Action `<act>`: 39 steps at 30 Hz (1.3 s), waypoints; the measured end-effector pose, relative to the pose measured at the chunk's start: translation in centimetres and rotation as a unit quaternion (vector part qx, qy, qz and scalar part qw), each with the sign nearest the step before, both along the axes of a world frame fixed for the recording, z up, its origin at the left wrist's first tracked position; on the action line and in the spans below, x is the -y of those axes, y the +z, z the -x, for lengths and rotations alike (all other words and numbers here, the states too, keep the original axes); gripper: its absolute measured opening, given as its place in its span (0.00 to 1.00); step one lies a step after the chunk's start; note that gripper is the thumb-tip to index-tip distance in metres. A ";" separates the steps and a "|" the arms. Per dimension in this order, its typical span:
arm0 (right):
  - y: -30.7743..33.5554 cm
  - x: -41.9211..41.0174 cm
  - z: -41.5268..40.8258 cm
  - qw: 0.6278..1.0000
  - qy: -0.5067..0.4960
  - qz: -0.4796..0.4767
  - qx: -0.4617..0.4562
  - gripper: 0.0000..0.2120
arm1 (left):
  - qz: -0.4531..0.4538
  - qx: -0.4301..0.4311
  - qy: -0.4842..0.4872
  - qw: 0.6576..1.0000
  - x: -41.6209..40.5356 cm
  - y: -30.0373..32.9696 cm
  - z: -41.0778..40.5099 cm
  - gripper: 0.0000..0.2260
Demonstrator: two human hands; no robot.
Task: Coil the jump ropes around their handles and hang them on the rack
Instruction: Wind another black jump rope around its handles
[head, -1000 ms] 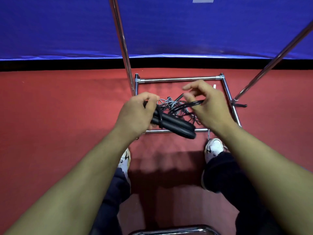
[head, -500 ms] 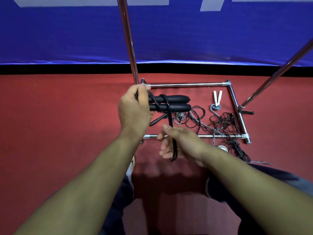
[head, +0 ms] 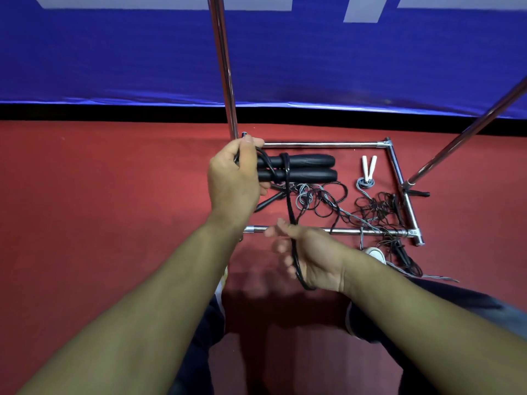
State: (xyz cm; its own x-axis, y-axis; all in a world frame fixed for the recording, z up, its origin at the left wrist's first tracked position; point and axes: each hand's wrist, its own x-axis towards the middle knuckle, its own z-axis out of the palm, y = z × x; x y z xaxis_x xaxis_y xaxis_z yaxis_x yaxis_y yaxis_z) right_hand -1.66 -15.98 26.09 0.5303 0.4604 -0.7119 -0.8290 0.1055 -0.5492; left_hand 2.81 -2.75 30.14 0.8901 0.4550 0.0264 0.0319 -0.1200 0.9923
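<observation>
The left hand (head: 233,181) is gripping the paired black foam handles (head: 302,168) above the chrome rack base (head: 322,144); the right hand (head: 310,255) is pinching the black rope (head: 291,206) below them. Slackening could unravel the wrap, or snag the tangled ropes (head: 376,209).

handle ends: the left hand (head: 233,181) covers the near ends of the two black handles (head: 302,168).
right fingertips: motion-blurred on the right hand (head: 308,252); its grip on the black rope (head: 292,223) cannot be told.
rack poles: the rack (head: 225,67) runs off the top and right edges.
floor tangle: the ropes (head: 379,212) are too knotted to count.
right shoe: the shoe (head: 376,253) is mostly hidden behind the forearm.
</observation>
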 end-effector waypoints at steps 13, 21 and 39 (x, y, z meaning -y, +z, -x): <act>-0.6 -0.5 0.4 0.872 0.074 0.195 0.442 0.07 | 0.076 -0.014 0.080 0.994 -2.2 0.3 -0.9 0.13; -0.2 3.8 -4.7 0.708 -0.050 0.440 0.550 0.11 | 0.074 -0.089 -0.201 0.973 -1.8 1.2 0.6 0.15; 1.8 -1.0 0.2 0.998 -0.055 0.019 0.004 0.13 | -0.103 0.029 0.034 0.994 -1.4 -0.1 0.0 0.13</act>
State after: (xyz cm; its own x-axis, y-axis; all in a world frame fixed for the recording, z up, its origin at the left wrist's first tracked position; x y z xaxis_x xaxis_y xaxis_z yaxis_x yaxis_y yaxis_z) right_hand -1.81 -14.96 27.89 0.5819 0.3719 -0.7233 -0.8091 0.1749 -0.5610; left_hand 2.76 -1.39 30.04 0.8516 0.4938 0.1759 -0.0103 -0.3197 0.9475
